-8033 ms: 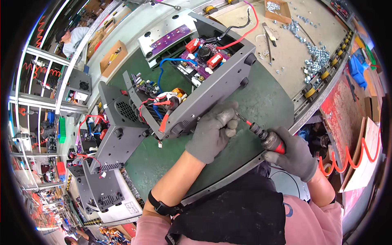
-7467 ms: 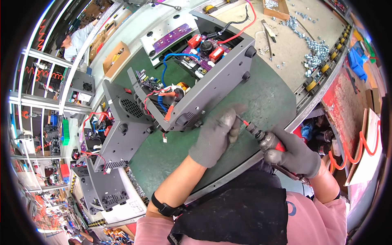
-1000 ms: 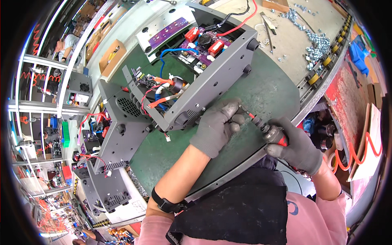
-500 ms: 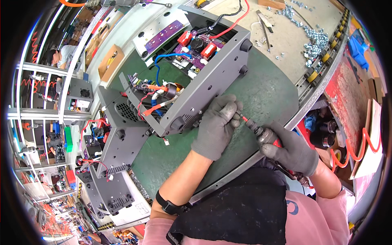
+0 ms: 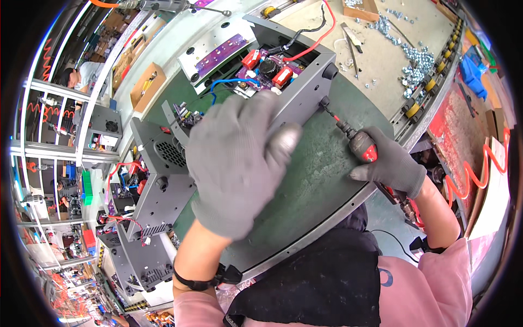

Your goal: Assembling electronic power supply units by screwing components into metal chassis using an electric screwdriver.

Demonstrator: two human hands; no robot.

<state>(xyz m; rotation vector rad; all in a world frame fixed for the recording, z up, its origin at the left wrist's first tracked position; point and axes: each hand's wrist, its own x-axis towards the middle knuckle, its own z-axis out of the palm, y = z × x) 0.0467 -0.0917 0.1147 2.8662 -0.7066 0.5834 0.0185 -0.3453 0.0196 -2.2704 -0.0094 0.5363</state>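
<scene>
My right hand (image 5: 395,163), in a grey glove, is closed round a red and black power screwdriver (image 5: 362,146). The tip of its bit meets a black rubber foot (image 5: 325,102) on the near panel of a dark grey metal case (image 5: 305,92). My left hand (image 5: 234,163), also gloved, lies across that panel's upper edge, its thumb on the outer side and its fingertips partly hidden. It covers the case's left corner. Inside the case sit a purple circuit board (image 5: 261,79), red components (image 5: 282,76) and a blue wire (image 5: 231,81).
The case rests on a green mat (image 5: 354,103). More grey cases (image 5: 163,191) stand at the left. Loose screws (image 5: 419,65) are scattered at the far right by a roller track (image 5: 414,106). A coiled orange hose (image 5: 468,182) hangs on the right. Another power tool (image 5: 163,5) hangs at the top.
My left hand has moved up and left from beside the screwdriver bit onto the case. The screwdriver has swung up, and its bit now meets the rubber foot.
</scene>
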